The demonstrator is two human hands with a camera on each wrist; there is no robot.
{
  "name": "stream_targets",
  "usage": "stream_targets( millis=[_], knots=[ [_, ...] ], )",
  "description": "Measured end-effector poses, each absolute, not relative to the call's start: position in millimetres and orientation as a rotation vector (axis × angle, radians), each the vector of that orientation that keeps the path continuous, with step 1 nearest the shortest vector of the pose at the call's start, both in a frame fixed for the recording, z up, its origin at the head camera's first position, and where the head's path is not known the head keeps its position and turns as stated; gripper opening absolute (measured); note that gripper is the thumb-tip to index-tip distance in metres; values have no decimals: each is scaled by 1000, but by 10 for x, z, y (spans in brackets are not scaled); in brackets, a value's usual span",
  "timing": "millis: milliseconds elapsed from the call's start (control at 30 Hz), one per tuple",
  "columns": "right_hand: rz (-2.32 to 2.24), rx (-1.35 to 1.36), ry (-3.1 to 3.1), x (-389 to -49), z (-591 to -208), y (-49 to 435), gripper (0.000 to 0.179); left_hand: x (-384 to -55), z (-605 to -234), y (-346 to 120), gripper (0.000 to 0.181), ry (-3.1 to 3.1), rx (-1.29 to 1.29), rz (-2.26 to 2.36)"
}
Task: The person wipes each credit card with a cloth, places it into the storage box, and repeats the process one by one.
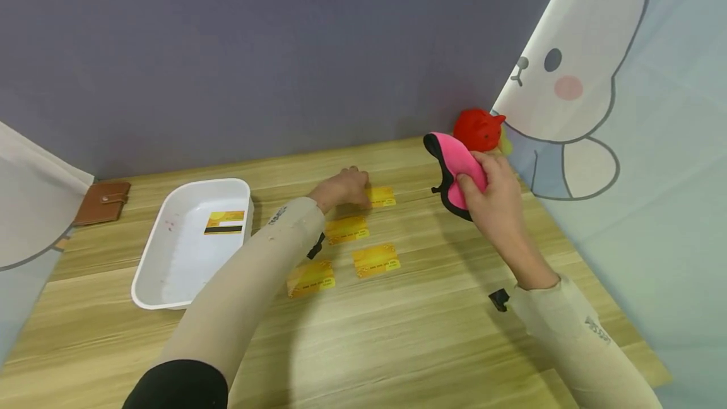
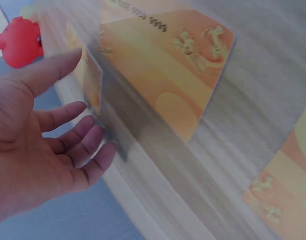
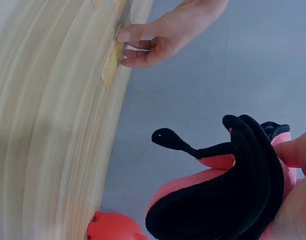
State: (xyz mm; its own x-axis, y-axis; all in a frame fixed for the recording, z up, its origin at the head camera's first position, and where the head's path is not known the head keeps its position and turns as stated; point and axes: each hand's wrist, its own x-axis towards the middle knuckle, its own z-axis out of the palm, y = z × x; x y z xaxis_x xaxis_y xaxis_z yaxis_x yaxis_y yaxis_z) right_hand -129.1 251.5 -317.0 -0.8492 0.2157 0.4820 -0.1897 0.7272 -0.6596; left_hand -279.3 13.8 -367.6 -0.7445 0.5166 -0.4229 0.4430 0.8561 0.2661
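Yellow card (image 2: 91, 82): left fingers (image 2: 68, 112) pinch it | pink mask (image 1: 461, 163): right fingers (image 1: 490, 164) grip it | card numbers (image 2: 158, 24), sleeve lettering (image 1: 598, 329): illegible

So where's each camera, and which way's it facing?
Head: worn on head, facing forward, down at the table; left hand, right hand, both sleeves show.
Left wrist: worn there, facing yellow bank cards; left hand shows.
Right wrist: worn there, facing the pink-and-black eye mask; both hands show.
Wrist views share the red pig and left hand.
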Motion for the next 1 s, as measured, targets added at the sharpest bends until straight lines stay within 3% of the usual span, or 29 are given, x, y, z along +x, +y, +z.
stream_targets(
  millis=[167,367,600,1000],
  knots=[
    [1000,-15,-2380,-1280,-3171,2510,33,-2755,-3638,159,72,2524,730,139],
    [1011,-12,-2399,-1277,-3171,2483,35,-2731,-3618,182,63,2520,698,118],
    [1005,9,-2388,-1282,-3178,2459,35,-2705,-3621,146,68,2508,688,231],
    [999,13,-2407,-1317,-3183,2430,35,-2720,-3740,77,43,2458,698,630]
  ],
)
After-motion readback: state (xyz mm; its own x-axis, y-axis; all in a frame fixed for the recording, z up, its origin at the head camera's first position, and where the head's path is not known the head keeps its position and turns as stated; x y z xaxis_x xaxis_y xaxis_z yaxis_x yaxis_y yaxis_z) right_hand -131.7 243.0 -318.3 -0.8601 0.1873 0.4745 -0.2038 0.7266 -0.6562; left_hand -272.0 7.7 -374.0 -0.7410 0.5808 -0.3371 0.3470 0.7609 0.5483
